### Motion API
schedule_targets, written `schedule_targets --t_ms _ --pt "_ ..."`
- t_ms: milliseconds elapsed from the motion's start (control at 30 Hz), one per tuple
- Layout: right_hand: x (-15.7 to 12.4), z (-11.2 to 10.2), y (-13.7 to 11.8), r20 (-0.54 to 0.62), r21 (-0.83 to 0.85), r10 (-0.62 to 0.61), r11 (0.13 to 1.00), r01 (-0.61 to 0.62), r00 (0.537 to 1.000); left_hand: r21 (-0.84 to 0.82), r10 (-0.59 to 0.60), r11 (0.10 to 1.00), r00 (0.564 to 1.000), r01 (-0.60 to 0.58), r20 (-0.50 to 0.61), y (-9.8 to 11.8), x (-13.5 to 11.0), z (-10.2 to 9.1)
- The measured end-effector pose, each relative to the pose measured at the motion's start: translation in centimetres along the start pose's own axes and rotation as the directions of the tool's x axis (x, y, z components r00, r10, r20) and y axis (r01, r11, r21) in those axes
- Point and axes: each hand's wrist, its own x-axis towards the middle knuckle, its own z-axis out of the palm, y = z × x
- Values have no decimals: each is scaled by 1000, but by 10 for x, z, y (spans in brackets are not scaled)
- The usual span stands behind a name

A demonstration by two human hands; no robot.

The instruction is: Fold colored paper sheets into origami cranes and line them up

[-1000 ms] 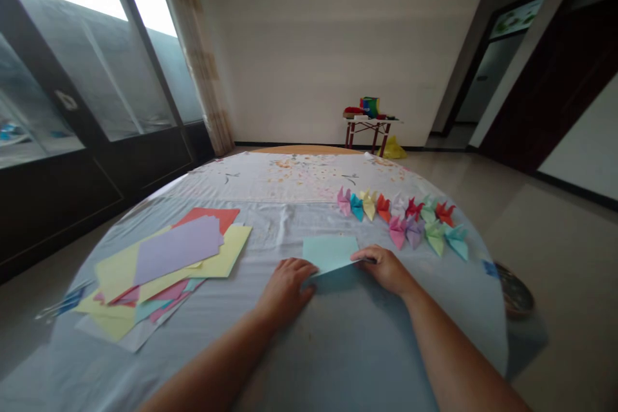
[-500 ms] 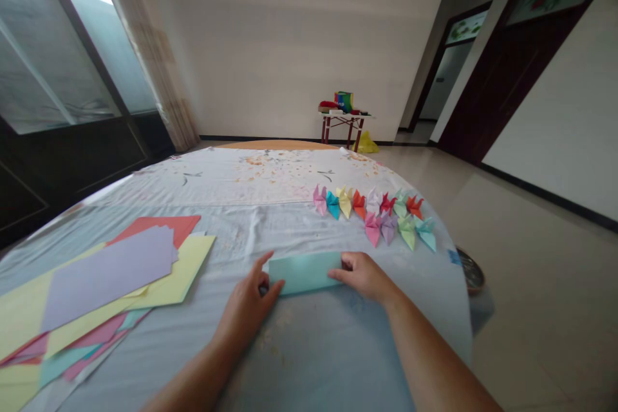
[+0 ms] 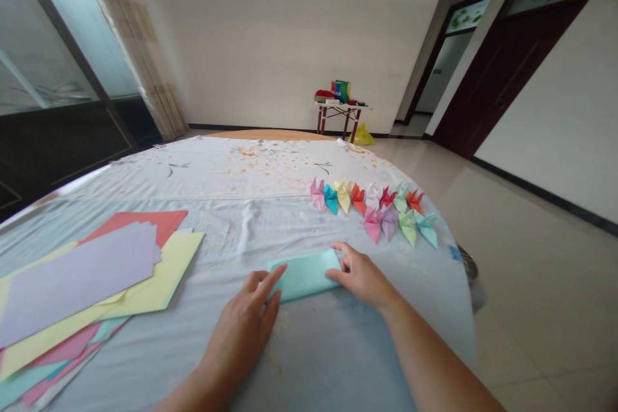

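A folded strip of mint-green paper [image 3: 306, 275] lies on the cloth-covered table in front of me. My left hand [image 3: 253, 306] rests over its left end, fingers stretched out and lying on the paper, with the thumb by the near edge. At the right end, my right hand [image 3: 360, 275] pinches the paper, its thumb on top and the index finger at the far corner. Beyond it stand two rows of folded paper cranes in several colours, among them a pink crane [image 3: 372, 224] and a light-blue crane [image 3: 427, 229].
To the left is a loose pile of coloured sheets, with a lilac sheet [image 3: 87, 277] on top and a red sheet [image 3: 167, 224] behind. The table's tablecloth [image 3: 217, 183] has a floral print. A small side table [image 3: 342, 106] stands by the far wall.
My left hand has moved onto the paper's left end, its fingers now lying over it. My right index finger has lifted to the far corner. The view has shifted slightly.
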Motion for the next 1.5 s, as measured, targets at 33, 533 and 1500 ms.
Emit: schedule_targets --t_ms 33,533,1500 --pt "-1 -1 -1 22 5 9 1000 -9 1000 22 12 1000 1000 -13 18 1 -1 0" --pt "-3 -3 -5 38 -95 40 995 -37 998 194 -30 981 993 7 117 3 -10 5" --pt "-4 -1 -5 -34 -315 44 947 -53 998 312 -103 950 972 33 210 11 1 2"
